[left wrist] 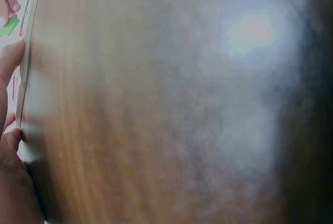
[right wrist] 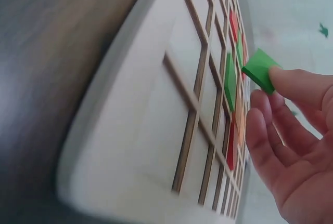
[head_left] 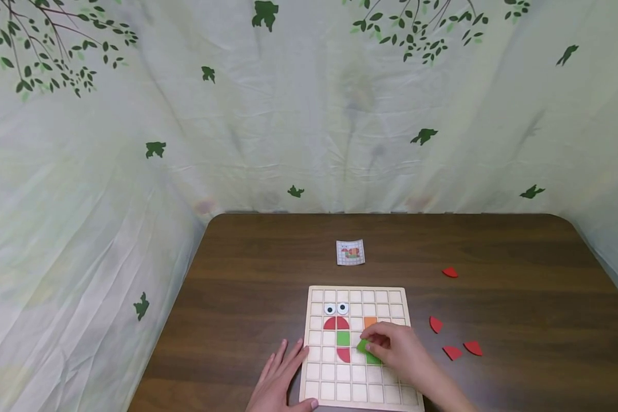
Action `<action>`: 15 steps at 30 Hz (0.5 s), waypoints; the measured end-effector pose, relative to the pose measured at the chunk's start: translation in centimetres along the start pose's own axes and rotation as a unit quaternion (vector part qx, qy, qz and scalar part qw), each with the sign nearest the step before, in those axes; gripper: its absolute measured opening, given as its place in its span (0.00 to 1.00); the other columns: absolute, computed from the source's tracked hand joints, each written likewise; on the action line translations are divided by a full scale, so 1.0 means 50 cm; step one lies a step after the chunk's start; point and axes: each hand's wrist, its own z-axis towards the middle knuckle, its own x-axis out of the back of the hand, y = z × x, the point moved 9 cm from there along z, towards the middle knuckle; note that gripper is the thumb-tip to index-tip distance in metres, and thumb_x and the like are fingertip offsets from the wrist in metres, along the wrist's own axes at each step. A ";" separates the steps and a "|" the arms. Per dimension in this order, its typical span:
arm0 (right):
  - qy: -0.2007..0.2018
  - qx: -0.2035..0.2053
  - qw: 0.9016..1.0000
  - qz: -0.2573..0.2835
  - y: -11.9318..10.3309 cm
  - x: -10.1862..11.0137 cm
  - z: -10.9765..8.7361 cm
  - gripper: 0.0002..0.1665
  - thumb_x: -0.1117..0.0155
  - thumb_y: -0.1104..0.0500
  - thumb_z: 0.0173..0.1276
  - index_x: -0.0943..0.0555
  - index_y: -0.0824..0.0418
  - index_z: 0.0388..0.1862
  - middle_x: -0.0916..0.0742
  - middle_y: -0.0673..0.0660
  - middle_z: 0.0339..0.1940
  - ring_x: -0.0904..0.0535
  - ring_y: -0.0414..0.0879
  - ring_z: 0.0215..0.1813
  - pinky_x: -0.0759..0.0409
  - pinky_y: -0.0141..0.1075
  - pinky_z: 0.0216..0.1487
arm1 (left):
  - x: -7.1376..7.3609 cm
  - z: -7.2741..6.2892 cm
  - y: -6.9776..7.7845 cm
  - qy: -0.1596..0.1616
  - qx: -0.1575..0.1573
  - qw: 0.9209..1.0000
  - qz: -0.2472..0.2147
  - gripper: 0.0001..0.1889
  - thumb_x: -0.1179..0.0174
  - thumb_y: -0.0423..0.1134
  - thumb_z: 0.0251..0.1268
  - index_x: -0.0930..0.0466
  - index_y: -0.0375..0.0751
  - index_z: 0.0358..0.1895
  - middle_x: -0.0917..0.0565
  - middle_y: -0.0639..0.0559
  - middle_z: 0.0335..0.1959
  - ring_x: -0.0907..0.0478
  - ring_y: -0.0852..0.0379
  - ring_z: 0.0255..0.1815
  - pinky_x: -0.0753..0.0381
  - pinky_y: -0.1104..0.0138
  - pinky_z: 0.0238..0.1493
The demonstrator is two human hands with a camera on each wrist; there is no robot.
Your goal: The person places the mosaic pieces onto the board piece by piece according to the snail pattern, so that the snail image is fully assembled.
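A pale wooden grid board (head_left: 327, 391) lies on the table in the head view. My right hand (head_left: 399, 349) pinches a green square tile (right wrist: 259, 69) between thumb and fingers, tilted above the board. Below it a green tile (head_left: 373, 359) sits in the grid, partly covered by that hand. Farther left are another green square (head_left: 343, 339), two red quarter-circles (head_left: 330, 323) side by side, and a red quarter-circle (head_left: 344, 355). Two eye tiles (head_left: 336, 309) top them. An orange tile (head_left: 370, 323) shows behind the right hand. My left hand (head_left: 280, 380) rests at the board's left edge, fingers extended.
Several loose red quarter-circle pieces (head_left: 451, 352) lie on the brown table (head_left: 247, 274) right of the board. A small printed pattern card (head_left: 351, 253) lies beyond the board. A leaf-patterned curtain (head_left: 314, 114) hangs behind the table.
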 end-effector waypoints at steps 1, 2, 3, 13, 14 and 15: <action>-0.008 0.006 1.000 -0.006 -0.005 -0.006 0.003 0.10 0.27 0.64 0.60 0.14 0.50 0.37 0.17 0.40 0.30 0.25 0.36 0.30 0.23 0.30 0.32 | 0.000 0.000 0.001 -0.001 0.000 1.000 -0.001 0.46 0.40 0.72 0.53 0.40 0.62 0.76 0.40 0.57 0.77 0.54 0.42 0.78 0.55 0.46 0.68; -0.015 0.011 1.000 -0.014 -0.008 -0.012 0.005 0.09 0.27 0.64 0.60 0.14 0.50 0.36 0.18 0.39 0.30 0.25 0.35 0.30 0.23 0.30 0.32 | 0.000 0.000 0.002 -0.001 -0.001 1.000 -0.001 0.46 0.40 0.72 0.53 0.40 0.62 0.76 0.40 0.57 0.77 0.54 0.42 0.78 0.56 0.46 0.68; -0.021 0.018 0.999 -0.022 -0.012 -0.017 0.007 0.09 0.27 0.64 0.60 0.14 0.50 0.36 0.18 0.39 0.29 0.25 0.35 0.30 0.23 0.30 0.33 | 0.001 0.000 0.003 -0.001 -0.002 1.000 -0.003 0.46 0.40 0.72 0.52 0.40 0.61 0.76 0.40 0.57 0.77 0.54 0.42 0.78 0.56 0.46 0.68; -0.041 0.052 0.994 -0.088 -0.036 -0.038 0.022 0.11 0.27 0.67 0.57 0.14 0.51 0.33 0.22 0.37 0.27 0.29 0.34 0.29 0.25 0.30 0.32 | 0.002 0.000 0.004 -0.008 0.003 1.000 -0.002 0.47 0.39 0.72 0.51 0.39 0.60 0.76 0.41 0.56 0.77 0.54 0.41 0.78 0.55 0.45 0.69; -0.040 0.055 0.994 -0.090 -0.037 -0.039 0.022 0.11 0.27 0.68 0.57 0.14 0.51 0.33 0.22 0.38 0.26 0.29 0.34 0.29 0.26 0.30 0.31 | 0.002 0.000 0.004 -0.006 0.002 1.000 -0.001 0.47 0.39 0.72 0.51 0.39 0.60 0.76 0.41 0.56 0.77 0.54 0.42 0.78 0.56 0.47 0.68; -0.039 0.058 0.993 -0.092 -0.038 -0.039 0.023 0.11 0.27 0.68 0.57 0.14 0.52 0.32 0.22 0.38 0.26 0.29 0.34 0.29 0.26 0.30 0.31 | 0.002 0.000 0.004 -0.005 0.001 1.000 -0.001 0.47 0.39 0.71 0.51 0.39 0.60 0.76 0.41 0.57 0.77 0.54 0.42 0.78 0.57 0.48 0.68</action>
